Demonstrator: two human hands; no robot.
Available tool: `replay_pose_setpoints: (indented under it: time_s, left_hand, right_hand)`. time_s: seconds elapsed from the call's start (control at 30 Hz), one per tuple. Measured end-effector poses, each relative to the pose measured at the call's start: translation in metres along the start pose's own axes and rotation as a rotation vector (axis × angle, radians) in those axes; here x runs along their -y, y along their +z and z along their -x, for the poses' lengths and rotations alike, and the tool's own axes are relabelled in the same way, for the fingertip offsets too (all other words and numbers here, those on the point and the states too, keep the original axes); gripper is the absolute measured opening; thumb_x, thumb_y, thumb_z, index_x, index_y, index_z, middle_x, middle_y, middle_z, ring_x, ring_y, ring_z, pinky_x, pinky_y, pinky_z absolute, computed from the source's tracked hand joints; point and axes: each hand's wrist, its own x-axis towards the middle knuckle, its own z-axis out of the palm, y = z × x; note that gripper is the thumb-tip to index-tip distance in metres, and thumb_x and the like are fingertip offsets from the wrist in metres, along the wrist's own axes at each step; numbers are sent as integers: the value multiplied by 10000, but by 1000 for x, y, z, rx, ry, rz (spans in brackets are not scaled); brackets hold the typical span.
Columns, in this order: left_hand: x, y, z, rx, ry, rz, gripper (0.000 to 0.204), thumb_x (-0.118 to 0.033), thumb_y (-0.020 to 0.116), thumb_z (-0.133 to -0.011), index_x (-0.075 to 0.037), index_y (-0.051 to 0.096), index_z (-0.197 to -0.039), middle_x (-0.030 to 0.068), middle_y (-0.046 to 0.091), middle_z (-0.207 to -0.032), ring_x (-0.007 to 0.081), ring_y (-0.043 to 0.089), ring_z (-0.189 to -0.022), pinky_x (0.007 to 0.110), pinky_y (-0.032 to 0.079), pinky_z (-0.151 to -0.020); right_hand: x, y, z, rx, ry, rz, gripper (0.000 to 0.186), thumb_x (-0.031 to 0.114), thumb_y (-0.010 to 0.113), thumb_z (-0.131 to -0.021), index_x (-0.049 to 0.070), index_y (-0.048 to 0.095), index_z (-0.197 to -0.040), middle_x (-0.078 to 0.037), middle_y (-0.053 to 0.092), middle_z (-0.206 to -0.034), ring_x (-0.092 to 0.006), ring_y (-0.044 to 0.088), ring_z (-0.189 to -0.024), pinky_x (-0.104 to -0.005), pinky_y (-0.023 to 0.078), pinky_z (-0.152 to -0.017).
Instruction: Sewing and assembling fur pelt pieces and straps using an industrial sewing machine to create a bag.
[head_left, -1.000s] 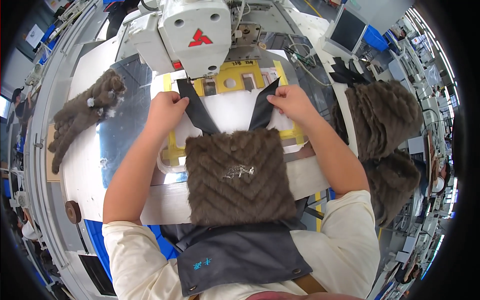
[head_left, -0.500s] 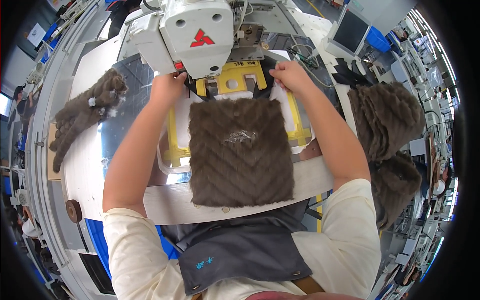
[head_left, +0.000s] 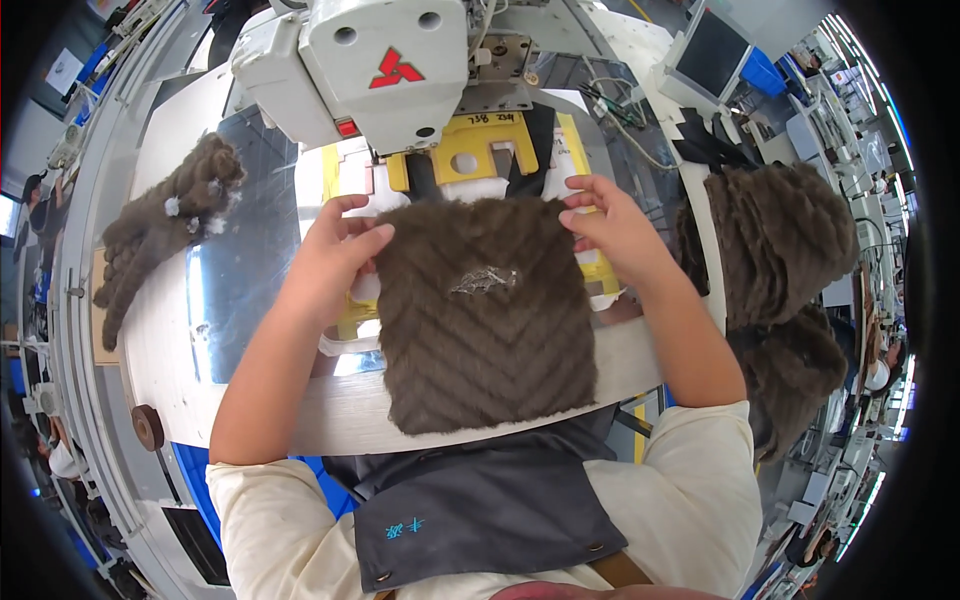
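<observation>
A square brown fur panel [head_left: 490, 350] lies in front of the sewing machine, its near edge reaching over the table's front. It has chevron lines and a shiny, clear-looking patch in its upper middle. At its far left corner is my left hand [head_left: 338, 250], fingers apart, thumb by the fur's edge. My right hand [head_left: 618, 235] is at the far right corner, fingers spread and bent. Whether the fingertips pinch the fur is hard to see. Beyond the panel, a yellow clamp plate [head_left: 463, 140] sits over black fabric [head_left: 531, 150], on a white template with yellow tape [head_left: 350, 328].
The white sewing machine head [head_left: 388, 75] overhangs the far side. Braided-looking fur pieces [head_left: 165, 230] with white fluff lie at left. Stacked fur panels [head_left: 780, 240] are at right, near black strips [head_left: 712, 142] and a monitor [head_left: 708, 55]. A cable [head_left: 632, 128] loops across the back.
Both hands have come back toward me, from beside the clamp plate to the fur panel's far corners. Their fingers have spread. The panel sits slightly nearer in the picture.
</observation>
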Motion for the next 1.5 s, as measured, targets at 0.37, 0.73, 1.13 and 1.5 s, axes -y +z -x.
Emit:
replay_pose_setpoints:
  time_s: [0.37, 0.73, 1.13, 1.5]
  left_hand:
    - [23, 18, 9, 41, 227, -567, 388, -105, 746, -947, -54, 627, -1312, 161, 725, -875, 202, 647, -753, 343, 542, -746]
    - [28, 32, -1, -159, 660, -774, 256, -118, 668, -981, -49, 711, -1225, 226, 739, -1024, 423, 705, -925, 454, 563, -824]
    - [28, 24, 35, -195, 459, -924, 386, -174, 673, -1001, -14, 618, -1347, 232, 726, -906, 408, 711, -839, 447, 560, -781]
    - [22, 21, -6, -211, 535, -1136, 357, -97, 556, -1022, 12, 625, -1355, 229, 686, -997, 439, 671, -923, 513, 543, -841]
  right_hand:
    - [-1, 7, 34, 18, 52, 220, 524, 70, 760, -910, 48, 538, -1383, 10, 572, -846, -68, 513, -674, -254, 420, -610]
    - [3, 17, -5, -203, -133, 571, 342, 141, 761, -917, 45, 592, -1198, -84, 674, -785, -234, 667, -755, -394, 504, -695]
    - [2, 31, 31, -124, -278, 850, 371, 237, 648, -985, 18, 610, -1282, -257, 728, -948, -473, 687, -942, -545, 530, -823]
    - [3, 31, -6, -155, -361, 834, 369, 169, 639, -966, -18, 662, -1283, -281, 732, -1014, -468, 693, -972, -523, 550, -898]
